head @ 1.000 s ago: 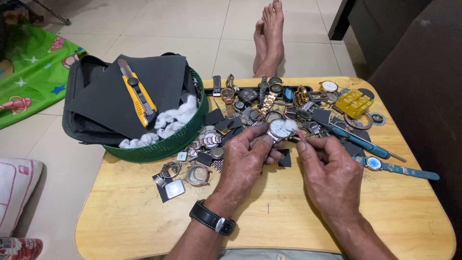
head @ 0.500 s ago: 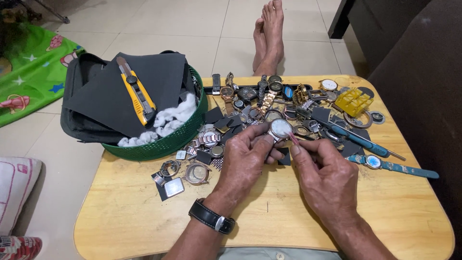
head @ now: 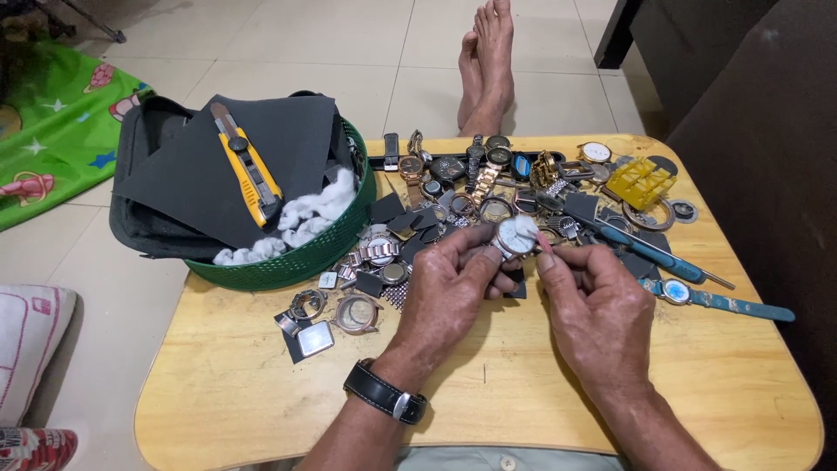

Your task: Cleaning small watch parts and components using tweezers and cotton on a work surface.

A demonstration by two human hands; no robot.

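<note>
My left hand [head: 453,288] grips a round wristwatch [head: 508,240] with a pale dial, held just above the wooden table [head: 227,392]. My right hand [head: 593,301] pinches a small wad of white cotton [head: 526,228] against the watch face. A black-strapped watch is on my left wrist [head: 384,392]. Behind both hands lies a heap of watches, cases and metal bands [head: 471,187].
A green basket [head: 301,257] at the left holds dark abrasive sheets, cotton and a yellow utility knife [head: 248,174]. A yellow plastic part [head: 641,181], a blue-handled tool [head: 649,249] and a teal-strapped watch [head: 715,299] lie right. Bare feet [head: 488,61] rest beyond the table.
My right hand has brought the cotton wad up onto the watch face. The left hand keeps the watch in nearly the same place.
</note>
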